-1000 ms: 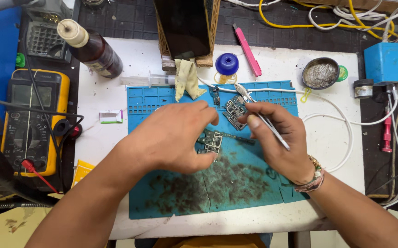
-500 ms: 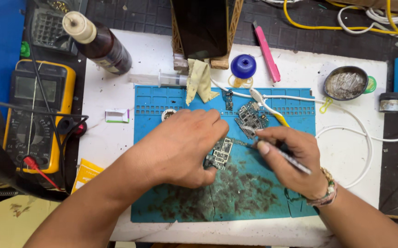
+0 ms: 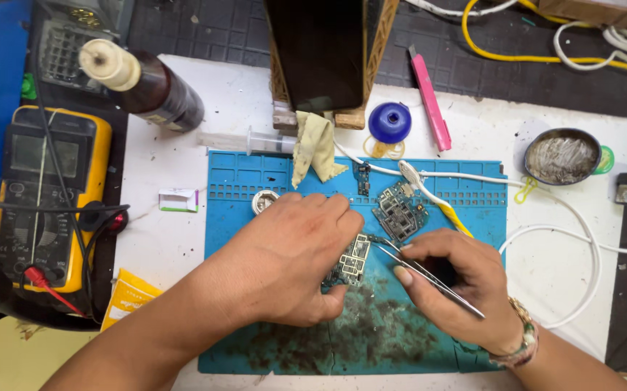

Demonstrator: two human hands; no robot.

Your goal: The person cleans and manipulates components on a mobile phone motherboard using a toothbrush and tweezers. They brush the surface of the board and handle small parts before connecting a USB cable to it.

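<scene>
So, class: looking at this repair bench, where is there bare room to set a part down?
Bare white table between the blue mat and multimeter; also inside the white cable loop. Crowded mid-mat: left hand, right hand, tweezers, circuit board.

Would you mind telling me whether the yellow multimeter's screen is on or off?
Cannot tell. The yellow multimeter lies face up with probe leads plugged in, but its grey display shows no readable digits from this view.
</scene>
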